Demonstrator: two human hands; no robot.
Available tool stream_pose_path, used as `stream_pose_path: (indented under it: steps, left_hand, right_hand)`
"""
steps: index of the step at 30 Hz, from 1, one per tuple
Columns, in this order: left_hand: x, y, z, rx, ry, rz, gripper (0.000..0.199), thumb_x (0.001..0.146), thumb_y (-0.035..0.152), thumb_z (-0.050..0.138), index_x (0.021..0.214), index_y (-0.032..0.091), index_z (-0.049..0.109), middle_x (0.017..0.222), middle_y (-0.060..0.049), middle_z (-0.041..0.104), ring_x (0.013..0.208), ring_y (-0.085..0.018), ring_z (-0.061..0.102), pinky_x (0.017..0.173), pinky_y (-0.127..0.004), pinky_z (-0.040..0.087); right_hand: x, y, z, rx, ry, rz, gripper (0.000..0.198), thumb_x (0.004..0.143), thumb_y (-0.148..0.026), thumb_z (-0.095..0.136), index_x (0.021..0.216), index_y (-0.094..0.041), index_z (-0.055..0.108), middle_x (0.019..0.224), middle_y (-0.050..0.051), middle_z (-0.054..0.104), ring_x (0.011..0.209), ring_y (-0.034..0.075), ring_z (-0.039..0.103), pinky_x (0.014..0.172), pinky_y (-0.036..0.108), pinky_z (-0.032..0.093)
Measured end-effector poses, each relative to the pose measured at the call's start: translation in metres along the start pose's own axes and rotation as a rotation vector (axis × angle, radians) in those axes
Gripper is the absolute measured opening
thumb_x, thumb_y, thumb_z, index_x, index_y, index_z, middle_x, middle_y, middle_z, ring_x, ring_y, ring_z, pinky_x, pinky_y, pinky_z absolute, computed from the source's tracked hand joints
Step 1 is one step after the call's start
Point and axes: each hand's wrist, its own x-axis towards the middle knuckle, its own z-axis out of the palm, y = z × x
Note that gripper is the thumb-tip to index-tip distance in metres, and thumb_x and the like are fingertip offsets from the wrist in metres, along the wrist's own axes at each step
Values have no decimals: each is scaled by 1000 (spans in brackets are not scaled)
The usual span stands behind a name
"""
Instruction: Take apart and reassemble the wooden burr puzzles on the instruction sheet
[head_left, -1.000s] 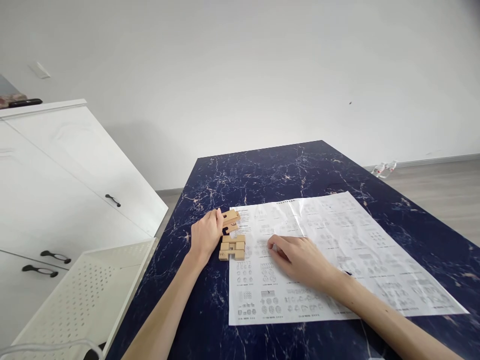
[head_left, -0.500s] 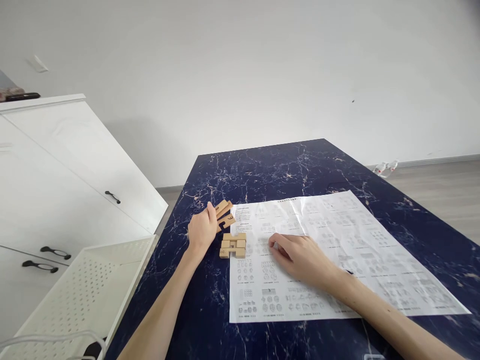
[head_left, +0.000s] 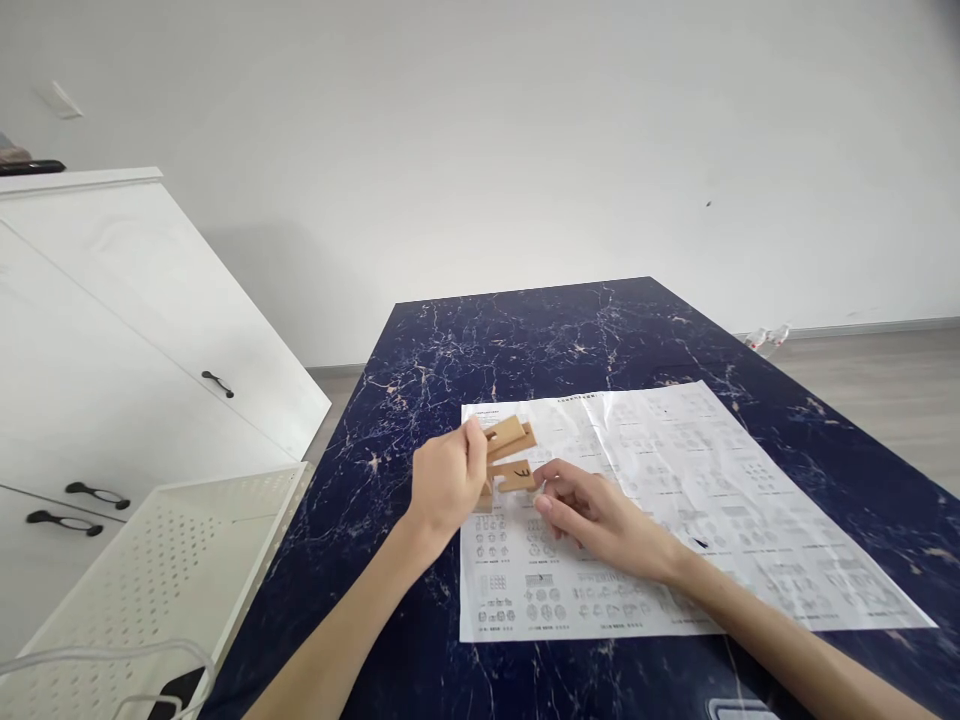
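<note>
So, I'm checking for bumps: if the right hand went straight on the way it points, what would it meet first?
The right hand would probably first meet the marked wooden piece in the left hand; the gap looks tiny or closed, though depth is unclear.

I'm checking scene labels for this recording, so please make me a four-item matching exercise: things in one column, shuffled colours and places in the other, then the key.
Things
1. fanned wooden pieces
2. printed sheet
3. tabletop
4. cabinet

Colours and places
A. dark blue with pale veins
B. white, at the far left of the picture
C. light brown, held in the left hand
D. white, spread out beneath the right hand

Pairs: 1-C, 2-D, 3-A, 4-B
</note>
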Motion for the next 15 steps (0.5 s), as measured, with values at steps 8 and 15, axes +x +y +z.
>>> stream_pose_path:
  steps: [8,15]
  left_hand:
    - [-18,20,7,-67,-157,120,57,112,40,28,65,21,55,56,-3,64,46,-15,55,52,-29,31]
    - [-21,23,12,-240,-174,30,57,112,43,30,62,21,47,52,1,56,46,-13,51,52,-28,33]
  right_hand:
    - [0,-5,0,122,-71,10,40,107,-52,50,85,-20,64,65,-1,59,54,13,47,54,29,40]
    - [1,5,-10,269,-98,16,32,103,-48,61,100,-19,73,66,-2,58,54,12,47,54,27,40]
